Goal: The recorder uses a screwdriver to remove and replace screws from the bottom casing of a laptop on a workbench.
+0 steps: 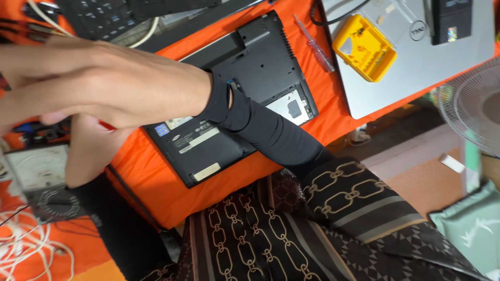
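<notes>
My right hand [104, 83] reaches across to the left over the orange cloth [156, 182], blurred, its fingers stretched out and apart with nothing seen in them. A black sleeve covers its forearm, which crosses an upturned black laptop [255, 62]. My left hand [91, 151] sits just below it, also in a black sleeve, beside an analog multimeter [36, 174]. A small red thing [107, 125] shows between the two hands; whether either hand holds it is unclear.
A silver laptop [416, 73] lies at the top right with a yellow case [364, 48] on it. A clear-handled screwdriver [314, 44] lies between the laptops. A black keyboard [99, 15] is at the top left, white cables [23, 250] at the bottom left, a fan [474, 104] at the right.
</notes>
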